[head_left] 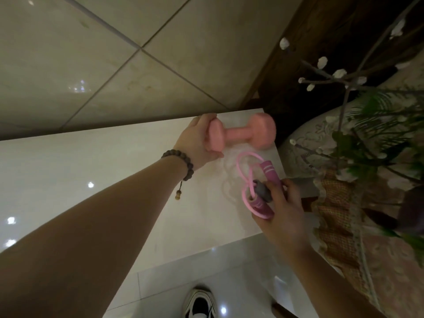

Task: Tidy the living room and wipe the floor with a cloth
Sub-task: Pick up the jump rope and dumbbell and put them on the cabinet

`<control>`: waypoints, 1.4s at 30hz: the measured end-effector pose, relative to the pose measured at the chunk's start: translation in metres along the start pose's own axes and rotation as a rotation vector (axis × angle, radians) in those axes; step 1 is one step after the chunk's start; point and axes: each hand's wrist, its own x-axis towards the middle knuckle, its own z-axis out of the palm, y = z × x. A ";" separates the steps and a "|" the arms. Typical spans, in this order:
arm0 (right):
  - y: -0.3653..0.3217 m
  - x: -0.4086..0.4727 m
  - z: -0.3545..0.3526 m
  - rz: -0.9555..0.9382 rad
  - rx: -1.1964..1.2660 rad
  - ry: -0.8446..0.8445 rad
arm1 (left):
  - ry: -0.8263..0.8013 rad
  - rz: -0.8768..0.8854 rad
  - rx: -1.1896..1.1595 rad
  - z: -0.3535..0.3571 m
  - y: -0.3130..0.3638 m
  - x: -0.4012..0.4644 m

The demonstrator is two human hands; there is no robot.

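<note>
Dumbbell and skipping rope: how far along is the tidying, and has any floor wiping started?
Nothing looks finished yet. In hand: the left hand grips one end of the pink dumbbell on the white tabletop, and the right hand holds the bundled skipping rope just above it. Left: settling both items, then wiping the floor; no cloth is in view.

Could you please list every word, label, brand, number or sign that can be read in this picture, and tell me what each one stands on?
There is no readable text in this view.
Pink dumbbell, held by the left hand: no marking that shows.
Skipping rope, held by the right hand: its handles carry only plain pale stripes, no letters.
Shoe: black and white, no logo that can be made out.
White tabletop: bare of any print.
</note>
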 end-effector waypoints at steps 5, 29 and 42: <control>0.005 0.016 0.005 -0.055 -0.045 -0.020 | -0.080 0.005 0.050 0.010 0.021 0.023; 0.000 0.001 -0.005 0.182 -0.036 -0.286 | -0.090 -0.157 0.190 -0.019 0.024 -0.034; -0.177 -0.057 -0.159 0.037 0.018 -0.324 | -0.006 -0.412 0.389 -0.158 0.106 -0.244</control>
